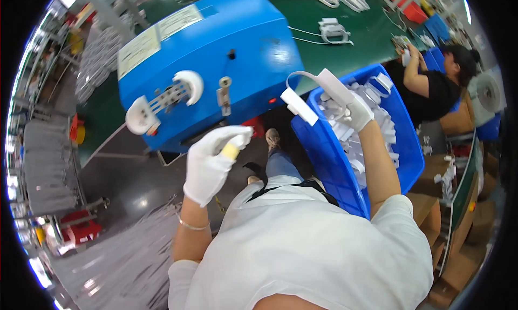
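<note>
My right hand (359, 114), in a white glove, grips a long white plastic piece (333, 86) above a blue bin (319, 157). A thin white cord (302, 74) loops from that piece to a second white block (299, 107), which hangs beside the bin's rim. My left hand (208, 161), also gloved, is in front of the blue machine (226, 45), its fingers curled toward the thumb. A yellow patch (230, 151) shows at its thumb; whether the fingers pinch anything small is unclear. Two rounded white holders (141, 115) and a metal clamp (224, 96) project from the machine's front.
Several white plastic parts (383, 123) fill the bin. Corded white parts (334, 31) lie on the green table (372, 45). At the right a co-worker (431, 88) handles a small white item. Grey sheeting (118, 256) covers a surface at the lower left.
</note>
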